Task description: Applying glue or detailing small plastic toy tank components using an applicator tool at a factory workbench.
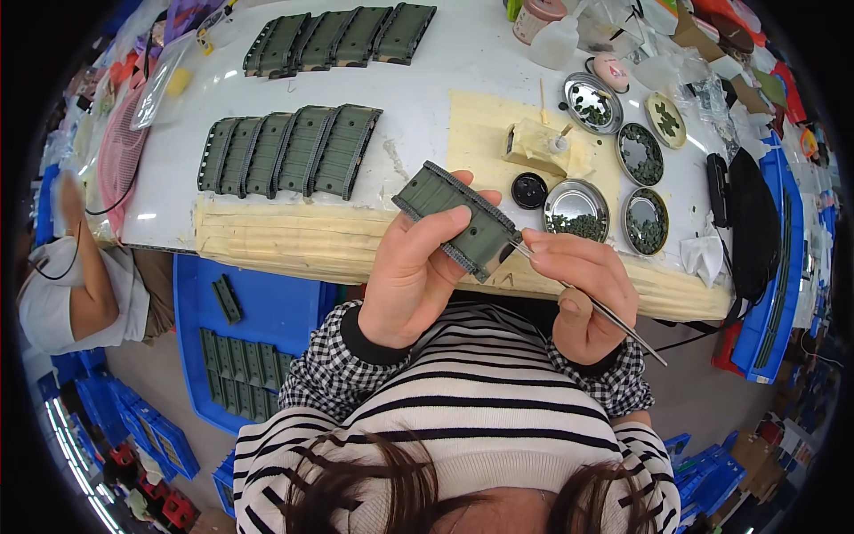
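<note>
A green ribbed plastic part (463,218), flat and roughly rectangular with toothed long edges, is gripped in my left hand (414,267), its thumb pressed on the upper face. My right hand (583,285) holds slim metal tweezers (614,319), whose tip meets the part's right end near a dark camouflage patch. Whether the tips pinch anything is too small to tell. Just beyond my right hand stand round metal dishes (576,212) of small green pieces, beside a black round lid (529,190).
Rows of similar green parts (289,151) lie on the table's left half. A tape-wrapped block (537,149) with sticks stands behind the dishes. At lower left, a blue bin (197,294) holds more green parts. Another person's arm (89,276) shows at far left.
</note>
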Motion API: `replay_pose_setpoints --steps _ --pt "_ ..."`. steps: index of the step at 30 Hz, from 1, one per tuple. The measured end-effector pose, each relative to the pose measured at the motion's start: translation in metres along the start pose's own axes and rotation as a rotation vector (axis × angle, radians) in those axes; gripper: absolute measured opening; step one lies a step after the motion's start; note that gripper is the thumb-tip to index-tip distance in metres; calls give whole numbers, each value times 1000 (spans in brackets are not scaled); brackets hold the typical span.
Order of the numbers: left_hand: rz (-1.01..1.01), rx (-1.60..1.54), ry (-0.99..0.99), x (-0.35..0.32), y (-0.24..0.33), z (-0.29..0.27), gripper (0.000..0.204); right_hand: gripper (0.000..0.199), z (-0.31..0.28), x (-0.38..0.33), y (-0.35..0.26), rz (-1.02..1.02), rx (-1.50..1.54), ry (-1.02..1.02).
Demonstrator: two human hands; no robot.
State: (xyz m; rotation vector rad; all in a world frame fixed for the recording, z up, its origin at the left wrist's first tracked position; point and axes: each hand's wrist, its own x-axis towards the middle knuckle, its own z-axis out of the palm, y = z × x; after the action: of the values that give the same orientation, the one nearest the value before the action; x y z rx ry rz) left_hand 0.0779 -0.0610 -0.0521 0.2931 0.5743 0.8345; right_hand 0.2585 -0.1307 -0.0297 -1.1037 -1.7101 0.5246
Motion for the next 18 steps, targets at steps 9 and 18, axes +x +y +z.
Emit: replay_pose_setpoints --steps 9,18 --pt "-11 -11 2 0 -2 -1 38 24 -1 1 -4 1 -42 -19" --pt "4 -58 -12 -3 -9 -3 38 17 3 -3 -1 -56 -59 7"
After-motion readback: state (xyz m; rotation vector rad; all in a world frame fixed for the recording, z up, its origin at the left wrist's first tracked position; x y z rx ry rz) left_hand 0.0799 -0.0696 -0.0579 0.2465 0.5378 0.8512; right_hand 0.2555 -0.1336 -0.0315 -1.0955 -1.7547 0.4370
